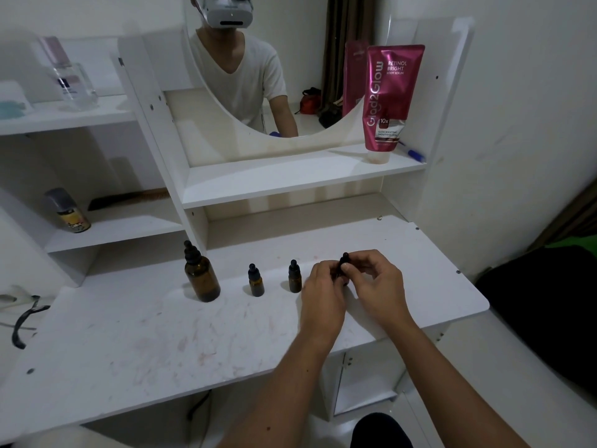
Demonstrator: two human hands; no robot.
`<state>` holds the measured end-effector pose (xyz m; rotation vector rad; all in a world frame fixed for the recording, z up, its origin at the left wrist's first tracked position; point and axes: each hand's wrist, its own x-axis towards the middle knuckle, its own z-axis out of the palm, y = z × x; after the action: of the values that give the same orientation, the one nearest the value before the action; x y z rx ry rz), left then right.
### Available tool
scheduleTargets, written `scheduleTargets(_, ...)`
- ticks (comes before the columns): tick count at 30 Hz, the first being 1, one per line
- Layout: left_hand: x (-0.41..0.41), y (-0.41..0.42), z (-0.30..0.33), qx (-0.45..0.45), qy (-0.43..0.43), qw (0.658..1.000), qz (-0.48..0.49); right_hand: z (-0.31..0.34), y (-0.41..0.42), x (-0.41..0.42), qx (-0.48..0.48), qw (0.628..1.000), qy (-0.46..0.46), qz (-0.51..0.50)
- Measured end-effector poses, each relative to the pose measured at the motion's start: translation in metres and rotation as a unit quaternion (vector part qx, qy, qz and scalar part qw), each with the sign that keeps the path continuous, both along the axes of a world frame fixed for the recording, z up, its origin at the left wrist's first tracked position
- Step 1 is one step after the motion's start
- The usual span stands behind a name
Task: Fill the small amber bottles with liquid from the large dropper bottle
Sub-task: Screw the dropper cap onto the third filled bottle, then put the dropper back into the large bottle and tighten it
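The large amber dropper bottle stands capped at the left of the white tabletop. To its right stand two small amber bottles, one and another, both with black dropper caps on. A third small bottle sits further right, mostly hidden between my hands. My left hand grips its body. My right hand pinches its black dropper cap with thumb and fingers.
A pink serum tube and a blue pen sit on the shelf under the mirror. A spray can and a comb lie on the left shelf. Black scissors-like tool rests at the far left edge.
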<state>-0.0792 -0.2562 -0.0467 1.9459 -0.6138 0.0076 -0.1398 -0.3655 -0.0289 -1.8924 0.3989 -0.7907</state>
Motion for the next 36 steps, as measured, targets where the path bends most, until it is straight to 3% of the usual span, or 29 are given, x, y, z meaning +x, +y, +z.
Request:
scheduleTargets(11,-0.018,0.015,0.003,0.024,0.021,0.999,0.011,0.002,0.006,-0.009,0.013,1.0,0.017,-0.008)
scheduleTargets(17,-0.036,0.082,0.012,-0.023,0.062,0.996,-0.062,0.008,0.02,-0.023,0.01,0.997,-0.009,-0.077)
scheduleTargets(21,-0.025,0.137,0.02,-0.055,0.064,0.996,-0.031,0.018,0.056,-0.026,-0.019,0.993,-0.062,-0.1)
scheduleTargets(30,0.031,0.233,0.026,-0.067,0.049,0.978,0.191,0.045,0.167,0.025,-0.103,0.988,-0.102,0.05)
scheduleTargets(36,0.071,0.235,0.022,-0.011,0.07,0.987,0.146,0.061,0.205,0.078,-0.121,0.98,-0.08,0.133)
